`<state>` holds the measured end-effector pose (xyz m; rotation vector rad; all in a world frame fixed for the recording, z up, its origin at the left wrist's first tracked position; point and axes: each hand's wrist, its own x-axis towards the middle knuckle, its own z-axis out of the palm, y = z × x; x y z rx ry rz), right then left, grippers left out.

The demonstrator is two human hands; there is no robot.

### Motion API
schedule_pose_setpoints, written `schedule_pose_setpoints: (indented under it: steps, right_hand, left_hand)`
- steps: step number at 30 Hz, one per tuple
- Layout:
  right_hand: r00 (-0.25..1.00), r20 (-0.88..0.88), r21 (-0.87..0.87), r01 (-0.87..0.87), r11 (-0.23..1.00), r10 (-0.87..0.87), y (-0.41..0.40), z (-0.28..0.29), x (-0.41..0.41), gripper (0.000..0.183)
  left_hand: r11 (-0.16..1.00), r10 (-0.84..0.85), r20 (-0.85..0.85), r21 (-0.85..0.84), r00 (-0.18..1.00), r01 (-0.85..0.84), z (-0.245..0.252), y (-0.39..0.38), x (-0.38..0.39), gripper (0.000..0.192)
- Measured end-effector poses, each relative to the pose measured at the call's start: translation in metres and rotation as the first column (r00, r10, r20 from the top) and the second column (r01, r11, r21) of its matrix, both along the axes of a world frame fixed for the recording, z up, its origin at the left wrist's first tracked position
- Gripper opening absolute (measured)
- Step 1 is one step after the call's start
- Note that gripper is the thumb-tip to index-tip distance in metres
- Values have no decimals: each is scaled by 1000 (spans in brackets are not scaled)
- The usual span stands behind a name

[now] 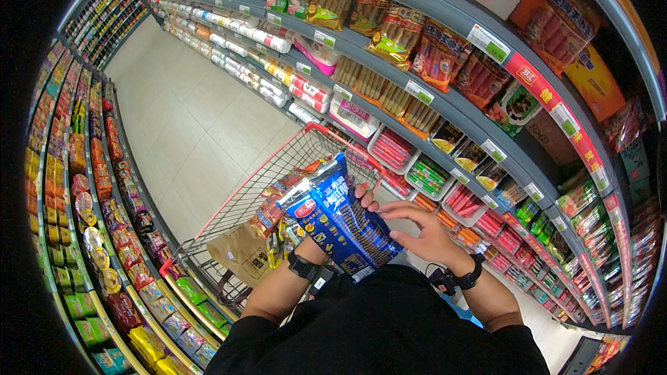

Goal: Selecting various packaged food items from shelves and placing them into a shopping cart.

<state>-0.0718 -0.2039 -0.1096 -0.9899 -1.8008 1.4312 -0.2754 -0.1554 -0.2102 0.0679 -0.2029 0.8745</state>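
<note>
A glossy blue plastic food package point(341, 219), bearing printed writing, is held tilted before my chest. My left hand point(366, 198) grips it from behind, its fingertips curling over the far right edge while the palm is hidden. At the package's right side is my right hand point(430, 232), with thumb and fingers apart; its fingertips are at the edge, and whether they press on it cannot be told. Beneath and beyond is a wire shopping cart point(229, 213) with red trim. Inside it lie a brown bag point(242, 252) and red snack packages point(268, 213).
Tall shelves point(375, 57) of packaged sausages curve along the right, close to my right hand. White trays point(393, 148) of sausages sit on the lower shelf. Snack shelves point(91, 208) line the left. A tiled aisle floor point(193, 83) runs between them.
</note>
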Motion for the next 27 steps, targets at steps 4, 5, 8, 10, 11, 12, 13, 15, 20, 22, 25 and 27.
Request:
schedule_pose_setpoints:
  steps: [4, 5, 8, 10, 11, 12, 13, 15, 20, 22, 25, 27]
  right_hand:
    - [994, 109, -183, -10, 983, 30, -16, -28, -13, 84]
    - [990, 139, -220, 30, 975, 1, -20, -36, -18, 94]
    - [989, 138, -243, -15, 970, 50, -26, -61, -42, 105]
    - [979, 200, -216, 81, 973, -37, -23, -79, -50, 97]
    - [963, 255, -224, 144, 964, -84, -20, -95, -43, 77]
    - [985, 152, -337, 129, 933, -81, -14, -108, -40, 68]
    - [995, 51, -447, 104, 889, -91, -7, -114, -39, 60]
    - [972, -98, -678, 93, 729, -215, -4, -116, -40, 40]
    - [960, -201, -870, -85, 485, -192, 5, -120, -41, 43]
    - [963, -217, -878, -122, 463, -158, 11, -119, -37, 50]
    - [971, -142, -885, -38, 464, -190, 16, -113, -20, 62]
    - [948, -206, -863, -59, 502, -242, 17, -108, -14, 59]
  left_hand:
    - [980, -14, -687, -154, 727, -127, 8, -9, -20, 43]
    - [961, -62, -701, -234, 710, -146, -27, -6, -20, 45]
    - [933, -108, -792, -289, 601, -214, -51, -16, -26, 56]
    - [963, -92, -753, -233, 652, -133, -54, -25, -31, 49]
    - [956, -164, -733, -284, 660, -78, -41, -29, -29, 46]
    - [954, -157, -736, -284, 658, -90, -41, -32, -35, 46]
    - [969, -185, -821, -243, 539, -37, -43, -37, -41, 43]
    - [978, -199, -891, -210, 409, 18, -51, -47, -50, 41]
    - [959, -255, -816, -280, 519, 31, -70, -61, -57, 43]
    - [962, -233, -833, -272, 502, -3, -83, -50, -70, 47]
    - [990, 26, -962, -12, 272, -138, -102, -30, -87, 51]
    - [945, 315, -930, 327, -189, -32, -146, -29, -121, 53]
